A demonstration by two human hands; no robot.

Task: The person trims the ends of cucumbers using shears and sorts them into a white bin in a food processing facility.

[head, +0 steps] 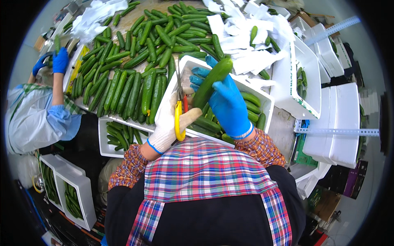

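My left hand wears a white cotton glove and holds scissors with a yellow and a red handle, blades pointing away from me. In a blue rubber glove, my right hand grips a large cucumber, tilted with its upper end to the right. Its lower end is close to the fingers of my left hand. Beneath both hands stands a white foam box with several cucumbers in it; my hands hide part of its inside.
Loose cucumbers cover the table ahead, with a row along its left front edge. White wrapping sheets and a foam box are at right. Another foam box sits below the edge. At left, a co-worker's blue-gloved hands hold a cucumber.
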